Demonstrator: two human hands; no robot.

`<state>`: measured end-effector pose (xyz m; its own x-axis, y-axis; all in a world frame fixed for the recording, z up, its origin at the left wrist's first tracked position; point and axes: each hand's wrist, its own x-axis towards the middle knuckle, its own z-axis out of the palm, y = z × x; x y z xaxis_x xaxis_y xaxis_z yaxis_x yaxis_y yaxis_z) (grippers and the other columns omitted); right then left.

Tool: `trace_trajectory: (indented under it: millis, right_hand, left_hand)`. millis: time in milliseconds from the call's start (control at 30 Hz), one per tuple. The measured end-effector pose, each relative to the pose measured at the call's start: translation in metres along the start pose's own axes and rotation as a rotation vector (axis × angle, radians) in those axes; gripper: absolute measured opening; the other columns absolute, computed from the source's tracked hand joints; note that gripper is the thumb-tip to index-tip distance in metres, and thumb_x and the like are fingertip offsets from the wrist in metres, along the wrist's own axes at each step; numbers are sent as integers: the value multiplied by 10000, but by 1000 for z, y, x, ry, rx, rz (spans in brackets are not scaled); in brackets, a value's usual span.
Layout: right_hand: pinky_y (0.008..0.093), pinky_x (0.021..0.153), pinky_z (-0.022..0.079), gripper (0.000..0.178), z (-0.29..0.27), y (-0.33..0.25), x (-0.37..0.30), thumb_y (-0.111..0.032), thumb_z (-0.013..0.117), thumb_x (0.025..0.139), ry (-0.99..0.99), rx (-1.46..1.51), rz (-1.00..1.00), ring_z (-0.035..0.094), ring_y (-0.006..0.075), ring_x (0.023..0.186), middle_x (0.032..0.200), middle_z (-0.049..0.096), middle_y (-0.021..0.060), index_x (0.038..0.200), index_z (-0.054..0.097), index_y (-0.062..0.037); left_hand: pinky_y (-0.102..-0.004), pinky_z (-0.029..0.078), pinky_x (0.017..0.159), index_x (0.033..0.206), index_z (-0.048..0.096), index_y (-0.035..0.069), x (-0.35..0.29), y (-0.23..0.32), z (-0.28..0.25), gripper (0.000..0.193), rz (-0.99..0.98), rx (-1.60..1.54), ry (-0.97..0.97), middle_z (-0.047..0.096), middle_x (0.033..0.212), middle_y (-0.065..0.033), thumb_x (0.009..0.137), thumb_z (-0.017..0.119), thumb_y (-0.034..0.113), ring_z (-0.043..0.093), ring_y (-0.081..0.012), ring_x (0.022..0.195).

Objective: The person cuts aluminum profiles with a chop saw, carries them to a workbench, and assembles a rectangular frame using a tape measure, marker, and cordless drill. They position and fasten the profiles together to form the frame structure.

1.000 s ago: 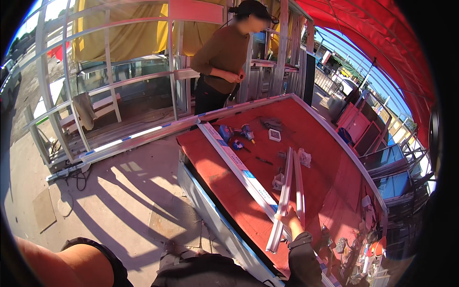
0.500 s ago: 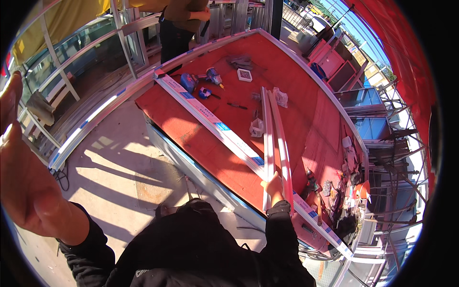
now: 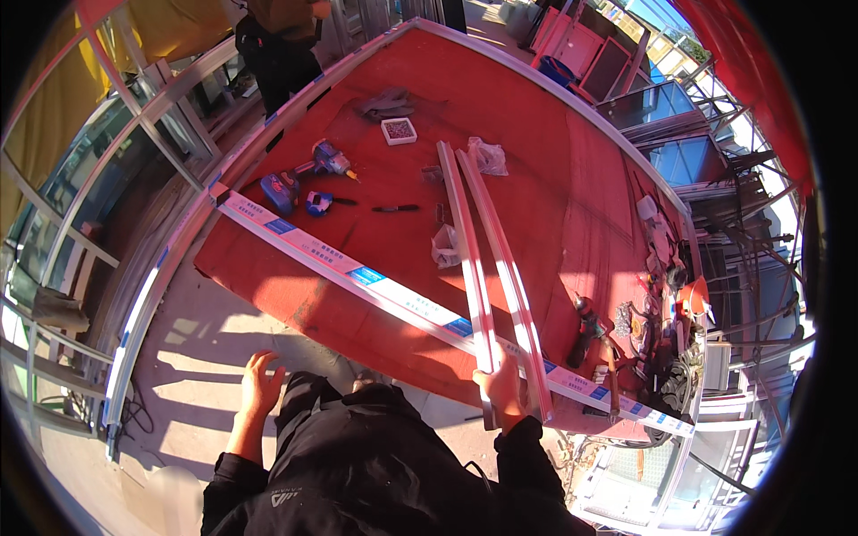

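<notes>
My right hand (image 3: 504, 388) is closed around the near end of a long pale aluminium profile (image 3: 466, 259). A second slim profile (image 3: 506, 268) lies just right of it, its near end beside my wrist. Both cross over a long frame bar (image 3: 332, 262) covered in white and blue protective film. My left hand (image 3: 259, 382) hangs over the floor left of my body, fingers apart and slightly curled, holding nothing. Beneath the profiles spreads a red-covered worktable (image 3: 393, 241).
On the table lie a cordless drill (image 3: 332, 161), a blue-and-white tape measure (image 3: 318, 204), a small white box (image 3: 399, 131), and plastic bags (image 3: 488, 155). Tools and clutter, including a hammer (image 3: 611, 366), fill the right side. A person (image 3: 275, 54) stands beyond the far left edge.
My left hand has come down from high at the left edge to beside my body. My right hand keeps its grip on the profile. The view has shifted, and the table appears closer.
</notes>
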<state>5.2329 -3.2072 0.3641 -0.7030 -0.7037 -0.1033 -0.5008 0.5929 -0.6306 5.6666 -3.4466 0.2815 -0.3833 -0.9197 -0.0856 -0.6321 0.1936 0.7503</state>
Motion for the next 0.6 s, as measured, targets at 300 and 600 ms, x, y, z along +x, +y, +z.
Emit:
trace_trajectory:
  millis: [300,600]
  right_hand:
    - [356,737,489,527,24,-21,-47,-110,726,642,1,81,23,606,264,818,903,637,132,1157,645,-30]
    - [472,920,501,743,-20,-60,-48,-204,761,661,384,-198,255,594,389,1098,1143,614,187,1381,577,-164]
  left_hand:
    - [-406,526,887,1106,677,37,166,21,0,302,390,36,-227,659,1187,-151,828,692,154,636,-330,1095]
    - [-411,527,863,1068,676,9,218,21,-4,282,396,-3,-385,692,1045,-183,830,680,162,661,-350,979]
